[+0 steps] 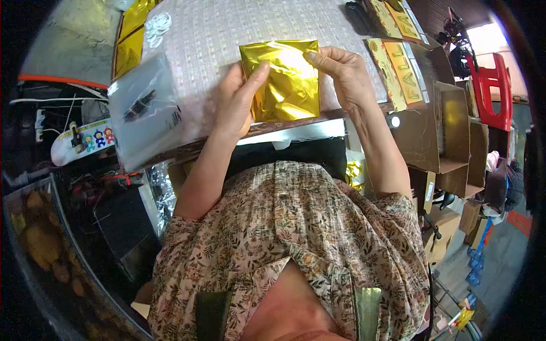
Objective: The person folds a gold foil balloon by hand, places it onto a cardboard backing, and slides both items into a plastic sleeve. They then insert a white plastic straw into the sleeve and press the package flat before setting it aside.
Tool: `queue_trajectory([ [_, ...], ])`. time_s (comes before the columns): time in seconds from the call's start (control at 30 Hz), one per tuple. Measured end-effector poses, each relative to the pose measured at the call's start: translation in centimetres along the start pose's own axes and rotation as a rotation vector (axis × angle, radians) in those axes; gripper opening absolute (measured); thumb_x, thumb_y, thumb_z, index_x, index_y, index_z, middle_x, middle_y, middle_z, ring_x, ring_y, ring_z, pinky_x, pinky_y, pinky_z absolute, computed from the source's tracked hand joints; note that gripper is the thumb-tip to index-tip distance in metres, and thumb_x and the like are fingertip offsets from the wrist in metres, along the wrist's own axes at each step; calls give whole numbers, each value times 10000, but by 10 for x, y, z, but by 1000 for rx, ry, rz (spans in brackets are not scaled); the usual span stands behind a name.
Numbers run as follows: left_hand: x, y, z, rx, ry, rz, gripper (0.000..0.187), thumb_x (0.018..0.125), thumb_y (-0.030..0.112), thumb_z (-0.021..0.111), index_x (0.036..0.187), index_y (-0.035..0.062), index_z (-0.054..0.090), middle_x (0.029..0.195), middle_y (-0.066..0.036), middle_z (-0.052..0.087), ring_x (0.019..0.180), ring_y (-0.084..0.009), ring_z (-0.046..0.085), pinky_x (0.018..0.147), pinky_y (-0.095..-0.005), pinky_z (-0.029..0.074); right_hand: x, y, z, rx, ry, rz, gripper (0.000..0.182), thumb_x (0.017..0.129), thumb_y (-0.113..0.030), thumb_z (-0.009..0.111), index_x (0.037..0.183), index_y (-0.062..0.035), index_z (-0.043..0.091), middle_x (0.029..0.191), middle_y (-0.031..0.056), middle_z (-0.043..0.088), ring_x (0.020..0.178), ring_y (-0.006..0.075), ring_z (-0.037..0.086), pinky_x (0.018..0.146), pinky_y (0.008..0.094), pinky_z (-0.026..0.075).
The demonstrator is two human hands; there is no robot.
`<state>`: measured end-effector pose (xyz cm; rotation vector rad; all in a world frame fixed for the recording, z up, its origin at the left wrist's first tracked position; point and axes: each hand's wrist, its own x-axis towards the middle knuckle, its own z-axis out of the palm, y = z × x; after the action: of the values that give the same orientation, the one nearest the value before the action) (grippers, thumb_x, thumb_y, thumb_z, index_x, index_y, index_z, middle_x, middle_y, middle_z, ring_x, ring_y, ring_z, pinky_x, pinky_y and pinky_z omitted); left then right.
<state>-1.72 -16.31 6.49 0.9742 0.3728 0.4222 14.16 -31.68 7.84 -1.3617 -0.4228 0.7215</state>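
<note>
1. As two bare hands grip it from either side, a shiny gold packet [287, 85] is held upright in view over the near edge of a table [216, 28]; whether it touches the cloth cannot be told.

2. The left hand [236, 102] pinches the packet's left side, its thumb laid flat across the front and its other fingers mostly hidden behind.

3. The right hand [347, 77] pinches the upper right corner, thumb tip pressed to the front, fingers curled at the back (partly out of sight).

4. Beneath them, a pale patterned cloth covers the tabletop. A clear plastic bag [145, 125] with dark print lies at the left edge, near the left hand.

5. Farther up that side sit a bundle of white loops [157, 28] and, at the border, gold sheets [129, 51].

6. Along the right edge, cards [402, 74] lettered "FALL" lie near the right hand, with a black object [357, 18] beside the upper ones.

7. Beyond the table at right stand open cardboard boxes [452, 125] and a red stool [492, 94].

8. A leaf-patterned shirt [290, 227] fills the foreground.
</note>
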Motion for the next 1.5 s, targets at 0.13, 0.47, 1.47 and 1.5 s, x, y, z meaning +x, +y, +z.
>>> queue_trajectory([
  [0.13, 5, -3, -2, 33, -27, 42, 302, 1058, 195, 624, 1281, -8, 620, 1241, -74, 679, 1102, -115, 623, 967, -285, 506, 4, 0, -4, 10, -20, 1, 101, 914, -136, 791, 925, -37, 781, 887, 34, 761, 844, 89, 649, 856, 266, 468],
  [0.47, 1, -5, 1, 67, -35, 20, 256, 1070, 189, 602, 1244, 5, 640, 1171, -48, 697, 1027, -85, 632, 919, -264, 513, 19, -1, -14, -129, -38, -82, 200, 920, -233, 797, 968, -40, 778, 910, 42, 774, 846, 88, 681, 836, 263, 495],
  [1.47, -87, 139, 165, 1048, -729, 763, 174, 979, 321, 654, 1115, 244, 730, 1158, -12, 758, 1077, -219, 717, 1166, -576, 382, -80, -73, -155, -44, 359, -129, 114, 946, -117, 726, 975, -8, 741, 875, -10, 685, 788, 74, 582, 750, 235, 423],
  [1.5, -86, 137, 171, 1042, -725, 760, 174, 979, 321, 654, 1115, 244, 730, 1158, -12, 758, 1077, -219, 717, 1166, -576, 382, -85, -77, -170, -5, 378, -170, 105, 957, -118, 715, 988, -18, 728, 861, -35, 643, 760, 61, 542, 716, 225, 397],
])
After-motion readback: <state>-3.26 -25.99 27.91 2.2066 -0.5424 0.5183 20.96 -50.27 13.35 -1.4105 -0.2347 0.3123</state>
